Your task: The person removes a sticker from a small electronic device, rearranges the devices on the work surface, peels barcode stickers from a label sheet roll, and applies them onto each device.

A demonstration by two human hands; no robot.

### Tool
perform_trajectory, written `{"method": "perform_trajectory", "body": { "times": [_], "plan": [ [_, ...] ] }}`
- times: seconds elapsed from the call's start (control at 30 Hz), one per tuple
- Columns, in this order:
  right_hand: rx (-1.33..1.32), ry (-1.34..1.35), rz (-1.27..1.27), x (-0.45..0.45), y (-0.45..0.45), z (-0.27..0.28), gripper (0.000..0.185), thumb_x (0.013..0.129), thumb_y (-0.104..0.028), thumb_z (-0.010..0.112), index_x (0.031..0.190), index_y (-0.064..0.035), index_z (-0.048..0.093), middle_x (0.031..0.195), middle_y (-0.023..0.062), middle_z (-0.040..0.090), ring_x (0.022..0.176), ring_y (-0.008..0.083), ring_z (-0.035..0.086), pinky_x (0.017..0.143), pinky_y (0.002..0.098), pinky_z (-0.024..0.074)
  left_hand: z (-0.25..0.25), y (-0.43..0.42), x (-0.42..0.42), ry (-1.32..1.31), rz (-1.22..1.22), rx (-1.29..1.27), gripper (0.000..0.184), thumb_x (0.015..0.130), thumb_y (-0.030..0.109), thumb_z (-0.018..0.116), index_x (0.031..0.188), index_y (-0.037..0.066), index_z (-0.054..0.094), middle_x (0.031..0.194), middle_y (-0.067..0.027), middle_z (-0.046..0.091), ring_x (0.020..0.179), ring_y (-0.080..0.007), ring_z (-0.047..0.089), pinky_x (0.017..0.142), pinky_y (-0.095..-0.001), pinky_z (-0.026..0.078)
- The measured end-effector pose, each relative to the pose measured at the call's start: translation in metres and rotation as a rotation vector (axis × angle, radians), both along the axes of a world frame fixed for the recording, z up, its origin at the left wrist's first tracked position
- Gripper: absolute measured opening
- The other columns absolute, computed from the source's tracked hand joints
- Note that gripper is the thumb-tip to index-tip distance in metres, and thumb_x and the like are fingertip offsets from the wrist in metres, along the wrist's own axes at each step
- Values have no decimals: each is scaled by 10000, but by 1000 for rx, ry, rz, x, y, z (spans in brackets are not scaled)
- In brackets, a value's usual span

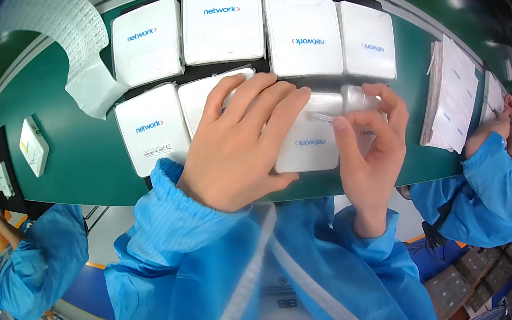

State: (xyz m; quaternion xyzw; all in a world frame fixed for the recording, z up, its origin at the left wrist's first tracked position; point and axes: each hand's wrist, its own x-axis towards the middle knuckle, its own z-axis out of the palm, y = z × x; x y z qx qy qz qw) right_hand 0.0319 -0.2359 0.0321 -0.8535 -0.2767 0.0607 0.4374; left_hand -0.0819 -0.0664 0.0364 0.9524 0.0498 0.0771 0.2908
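My left hand (241, 137) lies palm down with fingers spread over the front row of white boxes printed "network". Its index fingertip is near the far edge of one upside-down white box (308, 152), the thumb by its near edge. My right hand (375, 143) curls around the rightmost white box of the front row (355, 99), thumb at its left side and bent fingers at its right. Partly under my left hand is another white box (198, 99). A box with a small printed label (153, 125) lies left of it.
Behind stands a row of film-wrapped white boxes (222, 24). A strip of labels (83, 47) curls at the left, near a lone white device (34, 146). A stack of flat white packs (449, 93) lies right on the green table (95, 176). Blue-sleeved co-workers (41, 262) sit either side.
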Motion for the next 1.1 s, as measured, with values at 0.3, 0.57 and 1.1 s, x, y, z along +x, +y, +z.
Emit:
{"method": "perform_trajectory", "body": {
  "times": [0.3,0.57,1.1],
  "plan": [
    [173,16,-1,14,-5,-7,44,850,-7,726,844,-4,683,1301,181,565,1237,305,533,1004,385,438,5,-15,-2,29,4,-28,981,513,252,932,1398,124,530,1384,-181,519,1320,-416,459,1105,-572,356],
    [214,40,33,24,-23,-19,44,906,-8,682,916,-15,640,1357,186,561,1362,320,470,1119,433,363,-7,-67,-2,-24,220,234,525,766,196,733,1282,190,639,1417,-153,503,1125,-383,548,914,-444,484],
    [83,-34,350,53,-62,-21,607,760,36,650,1337,-25,471,1443,243,507,1376,403,470,1163,470,337,24,-36,4,211,-366,298,639,661,223,841,1222,11,617,1203,-142,576,1048,-286,551,885,-344,455]
  ]
}}
